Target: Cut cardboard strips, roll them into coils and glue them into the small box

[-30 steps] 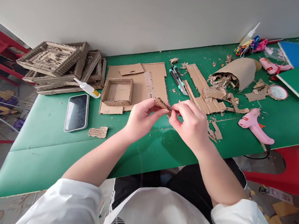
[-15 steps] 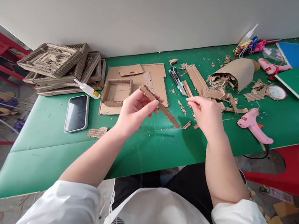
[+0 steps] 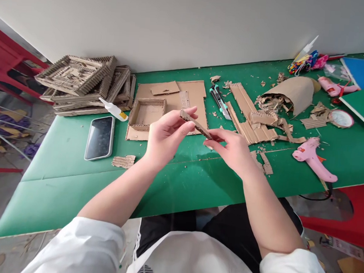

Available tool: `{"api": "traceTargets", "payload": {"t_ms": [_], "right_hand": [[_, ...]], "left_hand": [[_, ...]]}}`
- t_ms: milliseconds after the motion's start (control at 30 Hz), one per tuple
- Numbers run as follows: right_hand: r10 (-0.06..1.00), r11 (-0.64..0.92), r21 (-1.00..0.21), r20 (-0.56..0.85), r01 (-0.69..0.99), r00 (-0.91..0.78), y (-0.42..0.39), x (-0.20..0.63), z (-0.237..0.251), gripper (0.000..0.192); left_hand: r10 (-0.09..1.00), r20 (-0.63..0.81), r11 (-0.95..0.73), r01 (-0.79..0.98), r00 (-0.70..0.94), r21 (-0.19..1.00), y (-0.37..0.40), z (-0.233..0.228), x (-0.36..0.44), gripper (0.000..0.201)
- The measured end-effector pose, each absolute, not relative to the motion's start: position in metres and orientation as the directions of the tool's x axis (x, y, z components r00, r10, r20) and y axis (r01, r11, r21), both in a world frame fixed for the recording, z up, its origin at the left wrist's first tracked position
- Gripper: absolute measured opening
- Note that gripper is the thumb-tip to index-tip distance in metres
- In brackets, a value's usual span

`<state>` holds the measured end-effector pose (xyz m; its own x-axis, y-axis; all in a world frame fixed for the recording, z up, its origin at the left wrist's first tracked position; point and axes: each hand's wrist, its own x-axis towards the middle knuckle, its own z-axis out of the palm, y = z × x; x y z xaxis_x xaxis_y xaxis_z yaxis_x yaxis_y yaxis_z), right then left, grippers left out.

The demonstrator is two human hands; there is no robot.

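My left hand [image 3: 165,137] pinches one end of a narrow corrugated cardboard strip [image 3: 195,124] above the green table [image 3: 73,179]. My right hand [image 3: 232,150] touches the strip's other end with thumb and fingertips. Behind the hands lies a small open cardboard box [image 3: 146,114] on flat cardboard sheets [image 3: 191,93]. A teal utility knife [image 3: 219,100] rests beyond the strip.
A phone [image 3: 100,137] and glue bottle [image 3: 113,110] lie left, beside stacked cardboard frames [image 3: 80,81]. Cardboard strips and scraps [image 3: 251,120], a rolled cardboard cone [image 3: 292,94], a pink glue gun [image 3: 314,158], tape [image 3: 342,118] and red stools [image 3: 338,218] are right.
My right hand let go of the strip and swung out to the right half a second ago; now it has come back to the strip's end. My left hand kept holding the strip.
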<state>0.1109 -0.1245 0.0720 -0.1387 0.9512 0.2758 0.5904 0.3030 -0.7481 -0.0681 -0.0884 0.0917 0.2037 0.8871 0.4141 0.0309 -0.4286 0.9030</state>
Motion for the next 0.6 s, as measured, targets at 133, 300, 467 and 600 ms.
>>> {"api": "traceTargets", "payload": {"t_ms": [133,300,467,600], "right_hand": [[0.826,0.469,-0.600,0.558,0.648,-0.080,-0.129,0.110,0.078,0.029],[0.684,0.569,-0.531,0.730,0.627,-0.003,-0.148,0.098,0.097,0.018],[0.686,0.563,-0.528,0.728,0.636,-0.004,-0.155,0.089,0.102,0.014],[0.653,0.575,-0.507,0.758,0.642,0.014,-0.152,0.087,0.099,0.011]], "left_hand": [[0.780,0.598,-0.625,0.185,0.184,0.758,-0.091,0.091,-0.069,0.026],[0.500,0.814,-0.836,0.409,0.295,0.366,-0.093,0.089,-0.070,0.025],[0.290,0.889,-0.894,0.432,0.354,0.119,-0.093,0.086,-0.068,0.033],[0.223,0.892,-0.867,0.498,0.393,-0.002,-0.094,0.086,-0.069,0.032]]}}
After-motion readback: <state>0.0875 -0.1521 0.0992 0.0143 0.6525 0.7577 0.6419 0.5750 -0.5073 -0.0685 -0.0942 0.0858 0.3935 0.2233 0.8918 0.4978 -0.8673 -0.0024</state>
